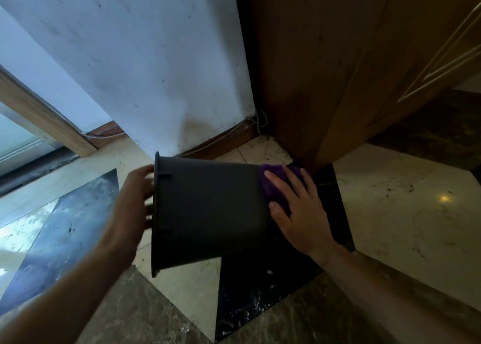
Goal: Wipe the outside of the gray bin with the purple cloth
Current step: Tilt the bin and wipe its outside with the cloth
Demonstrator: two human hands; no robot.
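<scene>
Wiping gray bin (208, 211) held tipped sideways above floor — left hand (135, 200) grips rim, right hand (296, 208) spread flat pressing purple cloth (276, 185) at base end — keep even pressure, rotate bin

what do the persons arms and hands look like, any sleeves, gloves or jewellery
Both arms are bare as far as the frame shows: no sleeves in view on either forearm. The left hand and the right hand wear no gloves, and no rings, watch or bracelet show on the fingers or wrists. The left hand is slightly motion-blurred, so small details there are hard to make out.
</scene>
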